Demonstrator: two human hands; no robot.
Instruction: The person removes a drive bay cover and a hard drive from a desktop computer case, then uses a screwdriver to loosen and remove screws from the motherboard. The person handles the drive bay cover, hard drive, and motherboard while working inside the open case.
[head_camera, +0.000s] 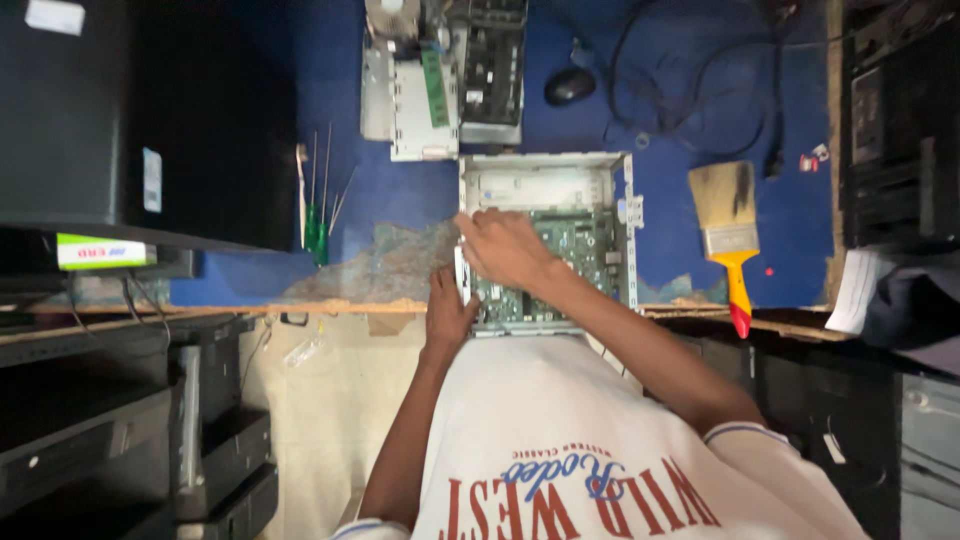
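An open grey computer case (545, 170) lies flat at the near edge of the blue table (790, 220), with a green motherboard (590, 250) inside. My left hand (448, 312) grips the case's left side wall, thumb against a pale metal strip (461, 272). My right hand (505, 248) reaches across from the right and rests, fingers bent down, on the motherboard's near-left corner. Whatever lies under those fingers is hidden.
A yellow-and-red-handled paintbrush (728, 225) lies right of the case. Green-handled screwdrivers (320, 215) lie to its left. Beyond it sit a second stripped chassis (440, 85), a black mouse (570, 86) and loose cables (690, 95). A black tower (150, 110) stands far left.
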